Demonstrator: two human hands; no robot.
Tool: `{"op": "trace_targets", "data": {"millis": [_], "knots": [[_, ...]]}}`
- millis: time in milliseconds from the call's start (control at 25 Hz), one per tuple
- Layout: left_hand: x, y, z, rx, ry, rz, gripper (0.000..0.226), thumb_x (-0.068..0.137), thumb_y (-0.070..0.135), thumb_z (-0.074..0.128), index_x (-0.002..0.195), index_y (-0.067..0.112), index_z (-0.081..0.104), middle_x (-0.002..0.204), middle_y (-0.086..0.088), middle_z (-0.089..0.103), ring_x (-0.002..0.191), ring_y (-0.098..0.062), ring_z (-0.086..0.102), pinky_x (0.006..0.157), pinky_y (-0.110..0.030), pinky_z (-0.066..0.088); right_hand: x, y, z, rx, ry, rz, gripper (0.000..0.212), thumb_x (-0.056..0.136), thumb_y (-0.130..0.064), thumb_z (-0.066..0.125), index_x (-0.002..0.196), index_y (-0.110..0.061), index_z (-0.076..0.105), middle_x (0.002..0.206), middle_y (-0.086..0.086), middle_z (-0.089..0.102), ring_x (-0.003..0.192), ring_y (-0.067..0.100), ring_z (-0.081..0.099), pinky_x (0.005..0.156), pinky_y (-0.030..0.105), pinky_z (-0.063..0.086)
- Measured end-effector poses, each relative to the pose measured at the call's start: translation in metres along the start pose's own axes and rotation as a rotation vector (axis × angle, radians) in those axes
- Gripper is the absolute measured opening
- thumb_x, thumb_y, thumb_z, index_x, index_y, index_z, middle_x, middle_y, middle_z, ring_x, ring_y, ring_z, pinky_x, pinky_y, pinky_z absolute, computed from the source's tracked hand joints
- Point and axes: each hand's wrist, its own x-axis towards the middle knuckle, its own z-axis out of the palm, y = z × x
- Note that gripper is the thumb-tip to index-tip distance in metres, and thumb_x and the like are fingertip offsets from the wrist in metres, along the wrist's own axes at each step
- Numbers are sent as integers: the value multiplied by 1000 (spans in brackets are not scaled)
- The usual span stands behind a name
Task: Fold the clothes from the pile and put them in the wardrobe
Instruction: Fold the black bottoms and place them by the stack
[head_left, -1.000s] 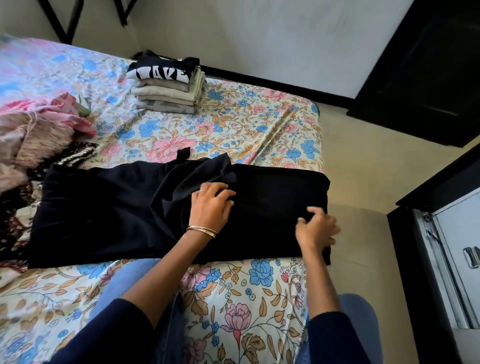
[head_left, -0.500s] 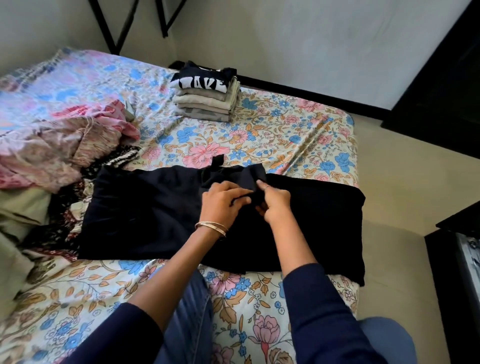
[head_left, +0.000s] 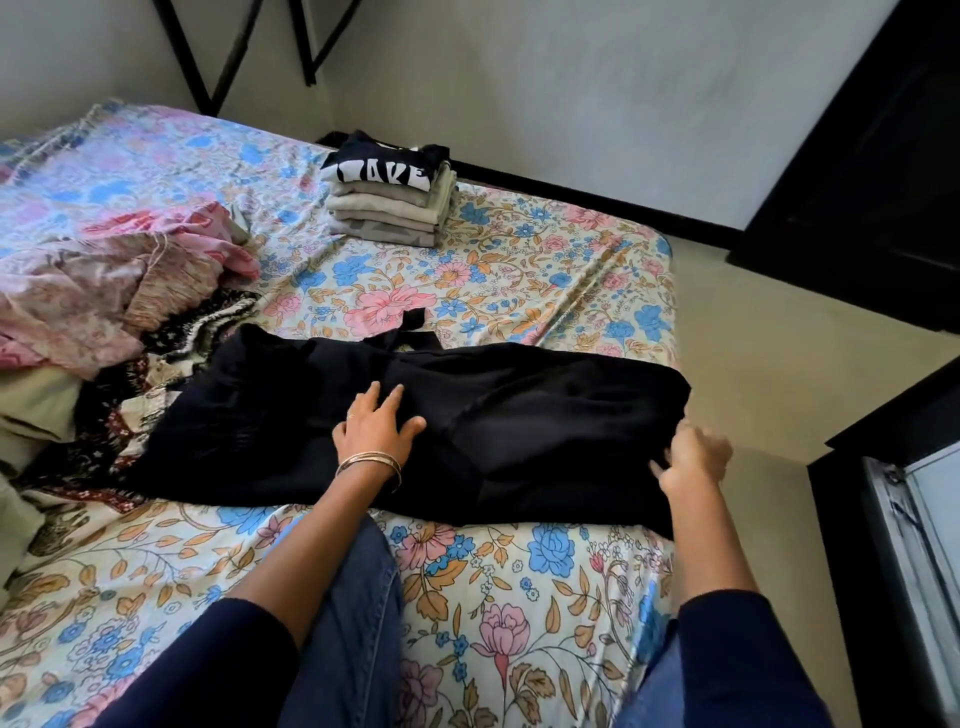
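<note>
Black garment (head_left: 415, 426) spread across floral bed (head_left: 493, 270), left hand (head_left: 376, 421) flat on its middle, right hand (head_left: 691, 460) blurred at its right edge, folded stack (head_left: 389, 208) beyond, unfolded pile (head_left: 104, 312) at left.

On the bed (head_left: 519, 270), spread garment (head_left: 545, 431) lies across the near part, left hand (head_left: 376, 423) flat on its middle, right hand (head_left: 693, 460) at its right end; unfolded pile (head_left: 104, 312) to the left, folded stack (head_left: 389, 200) behind, metal cabinet (head_left: 924, 545) off right.
</note>
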Motion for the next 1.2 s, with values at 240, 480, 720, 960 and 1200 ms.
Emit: {"op": "trace_targets", "data": {"millis": [240,480,720,960,1200], "knots": [[4,2,7,88,-122,-53,60,95,61,32,149,48,8,161,6,-10,147,-22,-13,109,-68,-2,-81,34,30,-848,-225,-703,58,83,-58,65,130,-27,50,139,11,38,128,35,30,100,54,31],[4,-5,8,58,-154,-67,58,95,65,24,147,52,4,159,8,-17,146,-19,-18,109,-65,-4,-82,38,50,-994,-569,-1049,17,92,-25,64,108,-26,70,117,0,65,111,23,54,94,41,38],[9,-4,14,15,-88,-129,62,93,68,17,149,48,1,158,7,-23,146,-21,-21,111,-66,-3,-9,-24,-26,168,360,-435,31,93,-11,47,119,2,57,118,21,64,106,33,62,86,26,47],[4,15,13,197,-27,314,79,79,74,49,146,52,14,160,10,-12,146,-24,-8,109,-64,8,-16,12,-38,-439,323,-303,42,87,-6,52,129,-9,52,134,23,45,124,43,37,96,57,41],[10,6,16,96,-16,184,66,91,62,42,149,46,16,160,10,7,146,-21,2,110,-55,15,-29,31,15,-905,-281,-912,39,92,-7,58,130,-14,56,130,9,58,125,30,46,99,50,37]]}}
